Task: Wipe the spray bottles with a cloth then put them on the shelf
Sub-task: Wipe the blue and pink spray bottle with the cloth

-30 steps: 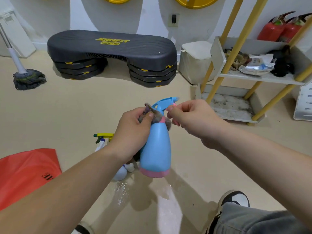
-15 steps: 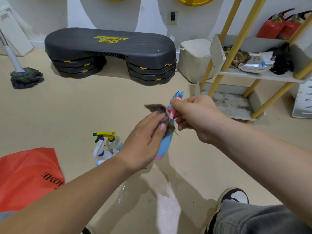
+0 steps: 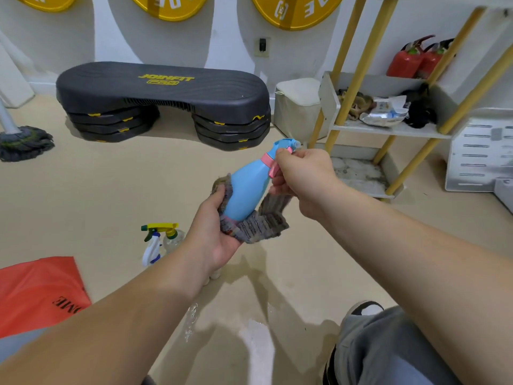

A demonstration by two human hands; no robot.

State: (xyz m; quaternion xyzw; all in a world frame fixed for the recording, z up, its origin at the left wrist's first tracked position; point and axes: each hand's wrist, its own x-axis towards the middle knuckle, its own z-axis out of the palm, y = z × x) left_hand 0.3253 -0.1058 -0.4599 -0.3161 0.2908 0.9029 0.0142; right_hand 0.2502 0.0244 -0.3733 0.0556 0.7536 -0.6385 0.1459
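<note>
A blue spray bottle (image 3: 247,187) with a pink collar and trigger is tilted, nozzle up to the right. My right hand (image 3: 302,176) grips it at the neck and trigger. My left hand (image 3: 216,232) cups a grey cloth (image 3: 258,223) under and around the bottle's base. On the floor behind my left wrist stand two more spray bottles, one clear with a yellow-green head (image 3: 166,232) and one white and blue (image 3: 151,250), partly hidden. The white shelf (image 3: 388,129) with yellow poles stands at the right.
A black step platform (image 3: 161,93) lies at the back beside a white bin (image 3: 298,107). A mop (image 3: 25,140) rests at far left, a red bag (image 3: 36,290) at lower left. Red extinguishers (image 3: 413,59) stand behind the shelf. Wet patches (image 3: 255,337) lie on the floor by my shoe (image 3: 363,309).
The bottle has tipped from upright to a slant with its nozzle to the right. My left hand with the cloth has slid from the neck down to the base.
</note>
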